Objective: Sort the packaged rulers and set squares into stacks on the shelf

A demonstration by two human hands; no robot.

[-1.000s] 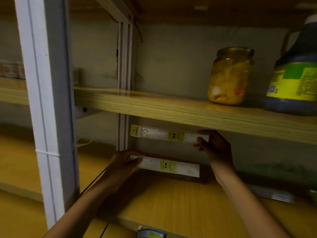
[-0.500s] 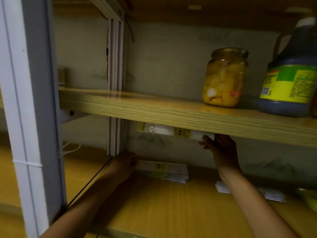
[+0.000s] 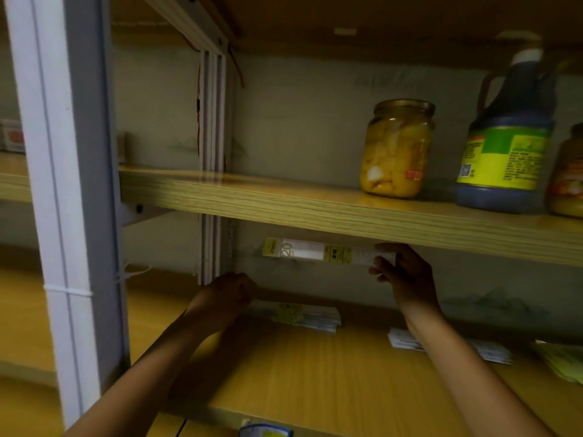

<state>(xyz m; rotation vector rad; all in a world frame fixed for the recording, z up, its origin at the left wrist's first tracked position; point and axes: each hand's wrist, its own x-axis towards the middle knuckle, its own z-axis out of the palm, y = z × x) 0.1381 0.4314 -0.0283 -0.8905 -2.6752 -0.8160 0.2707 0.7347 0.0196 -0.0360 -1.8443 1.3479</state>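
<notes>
Ruler pack [image 3: 325, 254] pinched at its right end by right-hand fingers [image 3: 383, 268].

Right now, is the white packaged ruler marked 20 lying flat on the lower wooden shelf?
No, the white packaged ruler marked 20 is held up by the right hand, well above the lower wooden shelf.

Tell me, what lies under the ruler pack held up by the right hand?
Under the raised ruler pack a stack of ruler packs lies on the lower shelf. The left hand covers the stack's left end, so that end is hidden.
</notes>
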